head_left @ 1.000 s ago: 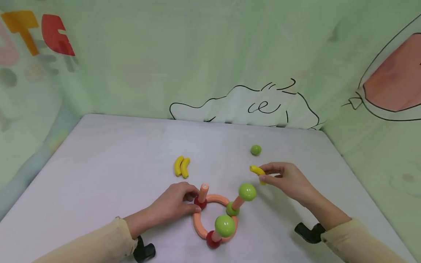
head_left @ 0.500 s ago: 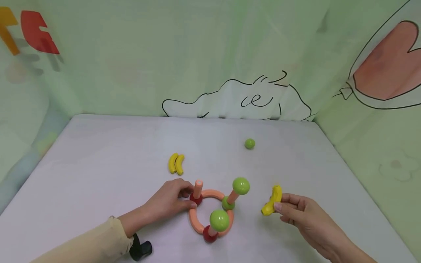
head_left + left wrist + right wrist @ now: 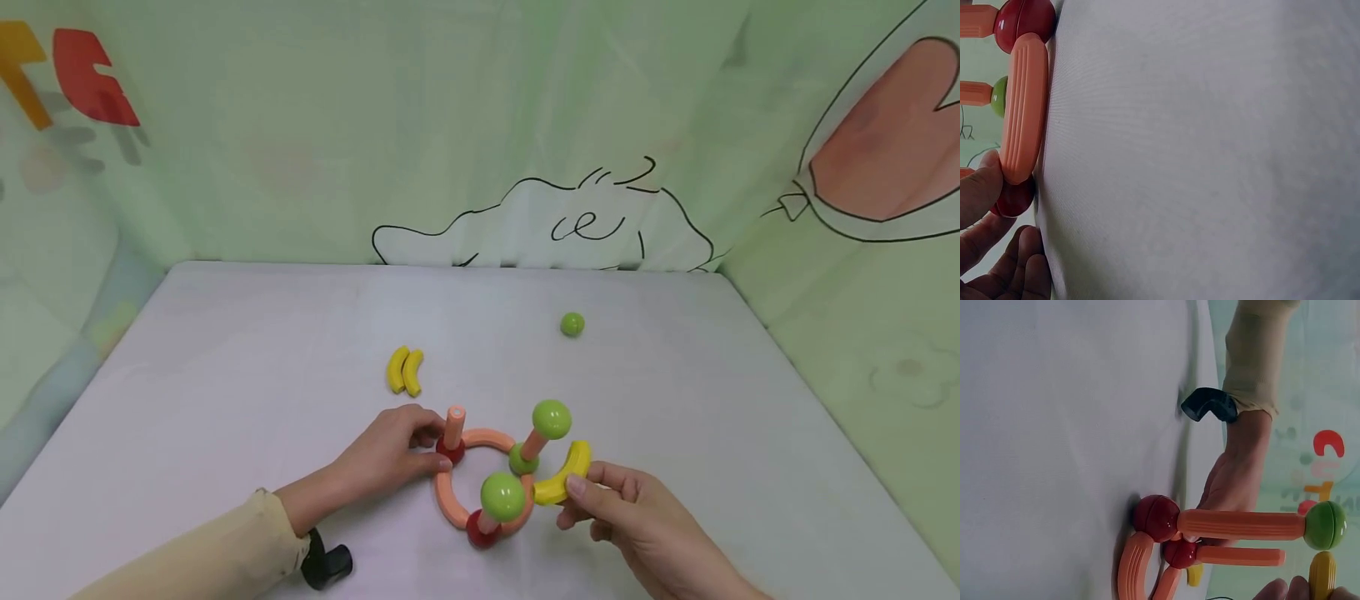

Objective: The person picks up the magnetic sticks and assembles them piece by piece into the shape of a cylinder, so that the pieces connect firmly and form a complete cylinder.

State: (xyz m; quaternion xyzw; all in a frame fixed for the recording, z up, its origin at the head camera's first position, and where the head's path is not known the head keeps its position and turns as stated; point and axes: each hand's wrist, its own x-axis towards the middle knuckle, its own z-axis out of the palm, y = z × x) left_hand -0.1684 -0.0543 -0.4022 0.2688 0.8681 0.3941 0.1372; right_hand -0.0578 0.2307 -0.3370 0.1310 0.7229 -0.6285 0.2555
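Observation:
My left hand pinches a red ball at the left of a toy ring frame, whose curved orange rods join red and green balls low on the table. Upright orange posts rise from it; two carry green balls on top, while the left post has a bare upper end. A yellow curved rod is between the thumb and fingers of my right hand. In the right wrist view its end is right at the green ball atop the front post.
Two yellow curved rods lie side by side behind my left hand. A loose green ball sits farther back on the white table. Printed cloth walls stand behind and at both sides. A black strap fitting is at the left wrist.
My right hand has carried the yellow curved rod nearer to me, turned it, then moved left to the front green ball. My left hand stays on the red ball.

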